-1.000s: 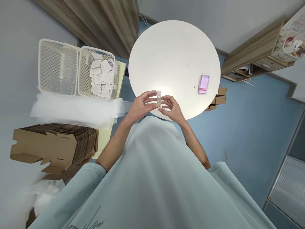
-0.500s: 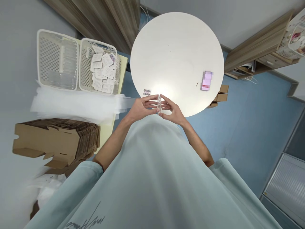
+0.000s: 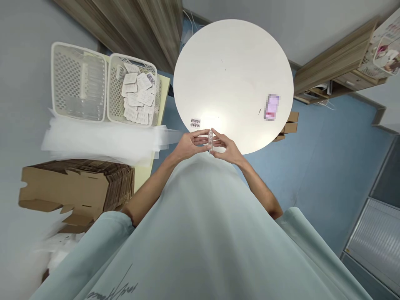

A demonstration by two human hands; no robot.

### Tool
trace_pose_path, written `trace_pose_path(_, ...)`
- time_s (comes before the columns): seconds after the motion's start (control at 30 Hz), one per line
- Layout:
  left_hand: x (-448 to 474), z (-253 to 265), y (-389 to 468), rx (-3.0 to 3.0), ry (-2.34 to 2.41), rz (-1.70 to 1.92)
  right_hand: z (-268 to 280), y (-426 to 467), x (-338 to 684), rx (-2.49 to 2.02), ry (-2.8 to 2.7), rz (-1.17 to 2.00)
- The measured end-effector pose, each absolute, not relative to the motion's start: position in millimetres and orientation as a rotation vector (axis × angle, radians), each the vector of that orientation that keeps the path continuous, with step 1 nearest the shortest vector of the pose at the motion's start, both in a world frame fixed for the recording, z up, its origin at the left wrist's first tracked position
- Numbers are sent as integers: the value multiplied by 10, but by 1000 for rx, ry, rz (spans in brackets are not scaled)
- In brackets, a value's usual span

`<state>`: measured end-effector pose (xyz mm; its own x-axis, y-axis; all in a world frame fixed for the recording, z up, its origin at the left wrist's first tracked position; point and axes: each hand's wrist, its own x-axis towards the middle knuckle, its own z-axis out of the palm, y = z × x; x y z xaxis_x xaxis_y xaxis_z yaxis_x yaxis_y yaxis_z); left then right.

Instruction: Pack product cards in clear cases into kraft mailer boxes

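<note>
Between my two hands, at the near edge of the white round table point(image 3: 233, 54), is a small clear plastic case point(image 3: 210, 141), seen narrow side on. My left hand point(image 3: 188, 146) grips its left side with fingertips above and thumb below. On the opposite side, my right hand point(image 3: 227, 149) holds it the same way. What the case contains is too small to make out. Just beyond my left fingers, a small set of dark shiny pieces in two rows point(image 3: 195, 123) lies on the table; they look like press-on nails.
Left of me, a side table point(image 3: 143, 171) bears a basket of clear plastic cases point(image 3: 53, 83), a basket of white packets point(image 3: 109, 100), translucent plastic bags point(image 3: 100, 137) and flattened cardboard boxes point(image 3: 65, 183). A blurred-out purple item point(image 3: 272, 106) lies at the round table's right.
The view has shifted slightly, so the table and baskets appear a little lower and to the right. Both hands keep hold of the clear plastic case, almost unmoved.
</note>
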<state>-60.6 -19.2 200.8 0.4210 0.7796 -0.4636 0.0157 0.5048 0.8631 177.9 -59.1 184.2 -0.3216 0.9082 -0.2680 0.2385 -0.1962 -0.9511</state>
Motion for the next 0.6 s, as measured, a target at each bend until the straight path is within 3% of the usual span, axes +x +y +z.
trace_pose_path(0.6, -624, 1931, -59, 966, 1022, 558, 1886, -551, 1685, -1420, -1442, 1610)
